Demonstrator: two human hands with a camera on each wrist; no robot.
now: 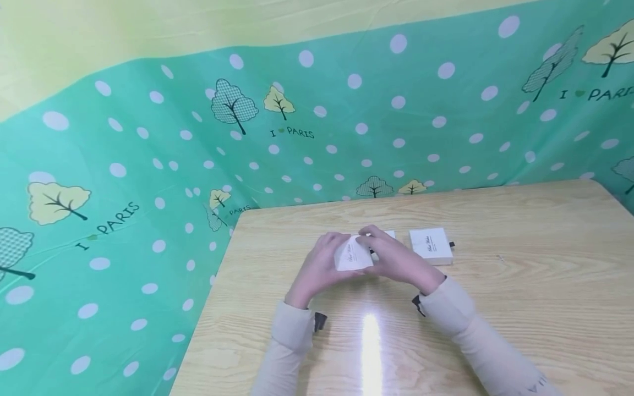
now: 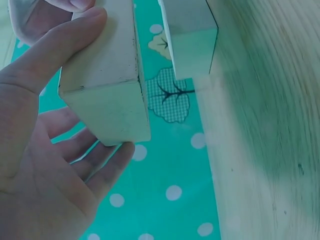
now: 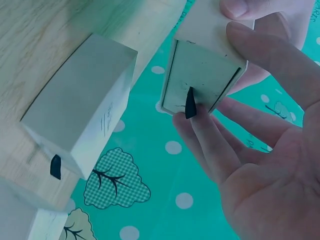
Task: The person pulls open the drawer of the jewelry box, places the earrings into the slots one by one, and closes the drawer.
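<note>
I count three small white boxes: one held box at frame center, one lying box right of it, and a third box peeking behind my hands.
</note>
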